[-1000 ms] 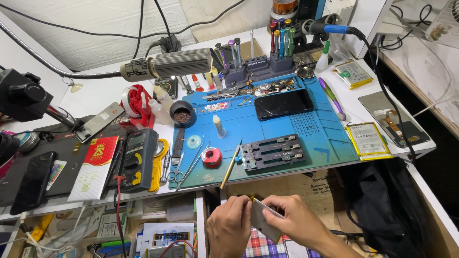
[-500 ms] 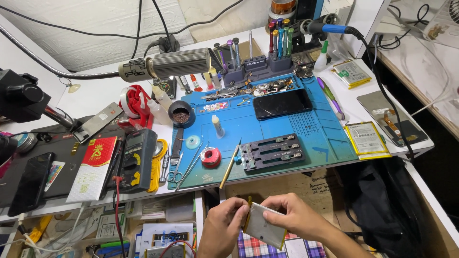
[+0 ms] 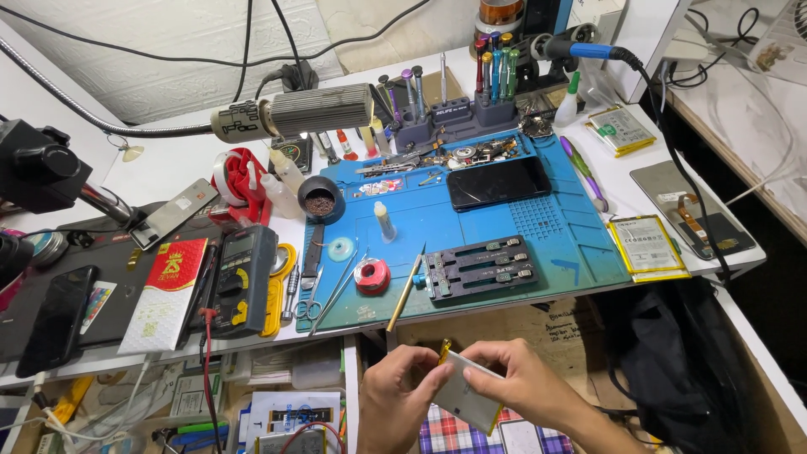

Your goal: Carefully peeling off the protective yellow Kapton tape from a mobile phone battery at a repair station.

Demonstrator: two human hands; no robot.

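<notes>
Battery: flat pale phone battery (image 3: 467, 395), silvery-white face, yellow edge at lower corner, small gold tab at top left; tilted, held below front edge of worktop (image 3: 151, 168), above a plaid cloth.
Left hand: left hand (image 3: 393, 402) at battery's left end, fingers closed on its upper corner beside the gold tab.
Right hand: right hand (image 3: 525, 387) over battery's right side, fingers pinched on top edge and face.
Mat: blue work mat (image 3: 580, 244) spread on worktop, well apart from both hands.
On mat: dark phone (image 3: 498, 182) lying face up; black clamp fixture (image 3: 480, 269) near front edge; red solder spool (image 3: 372, 275); thin brush (image 3: 406, 291) slanting towards front; tweezers and scissors at left edge.
Between hands and mat: only worktop's front edge and a cardboard panel under it.
Left of mat: black and yellow multimeter (image 3: 242, 279), red and white carton (image 3: 166, 292), second black phone (image 3: 55, 318).
Right of mat: two yellow-edged spare batteries (image 3: 647, 246), one near, one further back.
Containers: small round black pot (image 3: 320, 200) holding dark brownish matter; grey tool stand (image 3: 458, 111) holding upright screwdrivers with coloured handles.
</notes>
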